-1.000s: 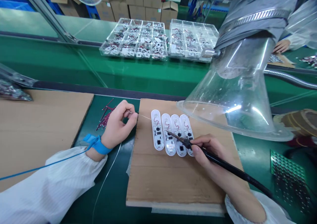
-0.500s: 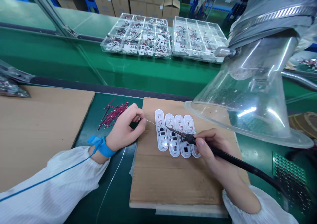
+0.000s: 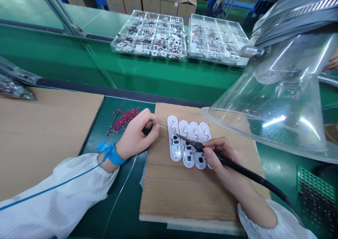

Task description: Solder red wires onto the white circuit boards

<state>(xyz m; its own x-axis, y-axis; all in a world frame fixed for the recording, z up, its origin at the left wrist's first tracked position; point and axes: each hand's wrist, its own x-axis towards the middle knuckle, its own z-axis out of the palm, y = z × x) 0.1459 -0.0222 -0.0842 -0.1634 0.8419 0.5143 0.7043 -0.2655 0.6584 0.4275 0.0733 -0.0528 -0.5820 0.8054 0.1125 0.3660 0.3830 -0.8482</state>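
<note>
Pinched in my left hand (image 3: pixel 141 131) is a thin solder wire (image 3: pixel 163 127), its free end reaching the leftmost white oval circuit piece (image 3: pixel 174 151). My right hand (image 3: pixel 224 158) grips a black soldering iron (image 3: pixel 235 165). The iron's tip is at that same leftmost piece, near its small red wires; whether it touches is too small to tell. Several such white pieces lie side by side on a cardboard sheet (image 3: pixel 185 196), the rightmost partly hidden by my right hand. A blue strap (image 3: pixel 113 155) circles my left wrist.
Dark red wires (image 3: pixel 123 121) lie beyond my left hand. A clear fume hood (image 3: pixel 269 108) overhangs the right side. Two divided clear trays (image 3: pixel 150 34) (image 3: pixel 216 40) of parts stand at the back. Green circuit boards (image 3: pixel 315 184) sit at right, another cardboard sheet (image 3: pixel 44 133) at left.
The soldering iron's tip has moved left onto or just over the leftmost white piece, with the solder end beside it. The whole view has shifted slightly.
</note>
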